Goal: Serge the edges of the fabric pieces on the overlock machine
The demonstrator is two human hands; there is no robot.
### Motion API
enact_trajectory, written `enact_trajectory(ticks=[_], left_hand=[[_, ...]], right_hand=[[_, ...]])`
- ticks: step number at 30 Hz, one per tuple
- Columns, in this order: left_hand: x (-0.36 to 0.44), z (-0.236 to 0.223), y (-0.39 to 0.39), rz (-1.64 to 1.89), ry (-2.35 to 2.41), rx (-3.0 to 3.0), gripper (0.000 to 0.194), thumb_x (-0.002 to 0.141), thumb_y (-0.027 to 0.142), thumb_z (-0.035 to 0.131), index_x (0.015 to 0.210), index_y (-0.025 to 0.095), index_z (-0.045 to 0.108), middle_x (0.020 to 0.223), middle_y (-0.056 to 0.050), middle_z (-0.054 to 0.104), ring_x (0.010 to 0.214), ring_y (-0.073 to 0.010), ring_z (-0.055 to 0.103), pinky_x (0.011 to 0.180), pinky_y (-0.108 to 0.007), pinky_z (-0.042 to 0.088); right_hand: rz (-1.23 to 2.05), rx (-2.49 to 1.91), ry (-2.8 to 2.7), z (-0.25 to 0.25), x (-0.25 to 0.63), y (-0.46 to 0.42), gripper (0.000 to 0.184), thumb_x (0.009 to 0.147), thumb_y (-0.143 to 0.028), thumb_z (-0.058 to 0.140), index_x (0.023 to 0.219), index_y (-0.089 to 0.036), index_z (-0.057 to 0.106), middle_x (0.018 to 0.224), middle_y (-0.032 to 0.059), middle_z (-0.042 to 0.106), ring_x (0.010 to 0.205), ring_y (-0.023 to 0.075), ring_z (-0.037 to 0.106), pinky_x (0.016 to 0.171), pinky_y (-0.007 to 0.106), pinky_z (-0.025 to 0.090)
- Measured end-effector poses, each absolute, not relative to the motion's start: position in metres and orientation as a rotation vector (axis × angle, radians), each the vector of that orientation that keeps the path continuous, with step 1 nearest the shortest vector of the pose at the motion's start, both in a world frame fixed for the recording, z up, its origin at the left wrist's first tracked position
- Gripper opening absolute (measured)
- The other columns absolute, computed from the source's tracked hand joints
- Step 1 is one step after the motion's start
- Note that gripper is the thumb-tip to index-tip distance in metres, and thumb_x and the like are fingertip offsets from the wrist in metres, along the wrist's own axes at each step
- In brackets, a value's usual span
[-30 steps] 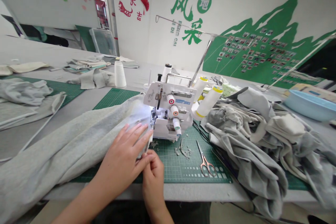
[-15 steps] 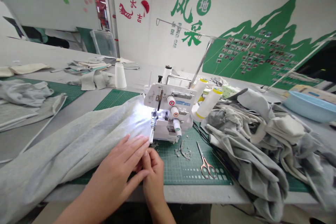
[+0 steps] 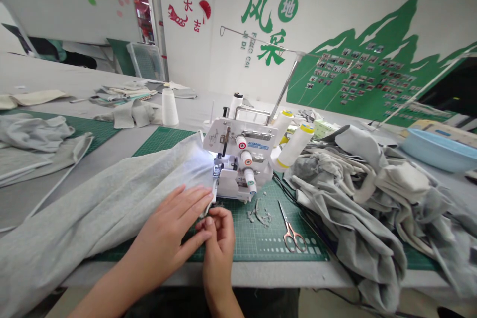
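Note:
A long piece of light grey fleece fabric runs from the lower left up to the presser foot of a white overlock sewing machine. My left hand lies flat on this fabric, just in front of the machine, with its fingertips near the cloth's edge. Beside it, my right hand pinches that edge between its fingers, close under the presser foot. The needle area is partly lit by the machine's lamp and partly hidden by the fabric.
The machine stands on a green cutting mat with thread scraps and rose-gold scissors. White thread cones stand behind it. A heap of grey fabric lies to the right, and a blue basin sits beyond.
My left hand has slid slightly back from the machine and lower on the fabric. My right hand has drawn closer to it, still at the cloth's edge. The view has shifted slightly.

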State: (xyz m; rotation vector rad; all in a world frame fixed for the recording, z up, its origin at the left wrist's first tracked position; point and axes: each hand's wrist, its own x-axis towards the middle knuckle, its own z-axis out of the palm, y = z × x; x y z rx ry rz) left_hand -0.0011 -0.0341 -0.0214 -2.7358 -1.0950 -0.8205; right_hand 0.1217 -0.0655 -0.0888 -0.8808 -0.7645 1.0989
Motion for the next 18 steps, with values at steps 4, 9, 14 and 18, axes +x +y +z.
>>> enact_trajectory(ticks=[4,9,14,18], left_hand=[[-0.001,-0.022,-0.031,-0.819,-1.072,-2.734,0.055,0.095,0.033,0.058,0.147,0.02,0.045,0.149,-0.009,0.053,0.137,-0.0259,0.048,0.119,-0.045,0.032],[-0.001,-0.024,-0.026,-0.817,-1.063,-2.727,0.057,0.094,0.033,0.058,0.148,0.021,0.043,0.15,-0.008,0.052,0.137,-0.0262,0.047,0.118,-0.046,0.031],[0.0,-0.025,-0.022,-0.841,-1.055,-2.71,0.057,0.093,0.033,0.06,0.147,0.021,0.045,0.149,-0.008,0.053,0.136,-0.0273,0.048,0.117,-0.046,0.032],[0.001,-0.025,-0.021,-0.837,-1.048,-2.709,0.059,0.092,0.033,0.062,0.147,0.02,0.044,0.149,-0.008,0.052,0.136,-0.0277,0.047,0.116,-0.046,0.032]], right_hand=[[1.016,-0.893,-0.748,-0.093,0.12,-0.07,0.027,0.095,-0.04,0.062,0.115,-0.024,0.055,0.087,-0.0004,0.06,0.076,0.014,0.057,0.061,0.022,0.047],[1.001,-0.894,-0.755,-0.096,0.119,-0.07,0.032,0.095,-0.036,0.061,0.124,-0.024,0.05,0.092,0.0016,0.062,0.074,0.0133,0.057,0.058,0.021,0.048],[0.97,-0.913,-0.792,-0.096,0.118,-0.071,0.031,0.097,-0.032,0.058,0.125,-0.024,0.05,0.092,0.0021,0.063,0.072,0.0129,0.058,0.058,0.021,0.049],[0.885,-0.961,-0.863,-0.098,0.118,-0.071,0.033,0.099,-0.028,0.053,0.132,-0.026,0.047,0.094,0.0028,0.064,0.075,0.0142,0.062,0.06,0.022,0.053]])
